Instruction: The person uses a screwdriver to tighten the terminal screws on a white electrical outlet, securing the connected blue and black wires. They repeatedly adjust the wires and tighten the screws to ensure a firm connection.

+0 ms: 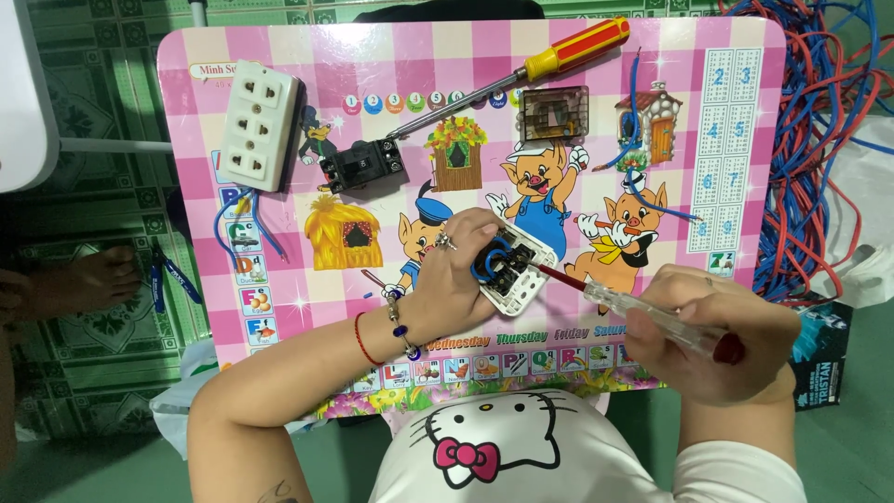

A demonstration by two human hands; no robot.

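Left hand (458,270) is curled around a white switch housing (514,272), pinning it against the pink checked surface (372,65) just below centre, fingers wrapped over its upper edge and a loop of blue wire (486,265) showing inside it. Right hand (717,335), at about four o'clock from the housing, is closed in a fist-like grip on a clear-handled tester screwdriver (643,312); its red-sleeved tip points toward ten o'clock and meets the housing's right side.

Up at twelve o'clock lies a bigger screwdriver with a yellow and red handle (568,51), shaft slanting down to the left. Just under it, a small dark transparent module (554,114). At eleven o'clock, a black switch block (363,166), and further left a white triple socket (259,126) trailing blue leads. Loose blue wire pieces (635,140) rest at two o'clock. Off the surface's right edge, a tangle of red and blue cable (819,121) is heaped on the floor. Far left, at nine o'clock, a bare foot (88,279) rests on the green tiled floor (93,373).
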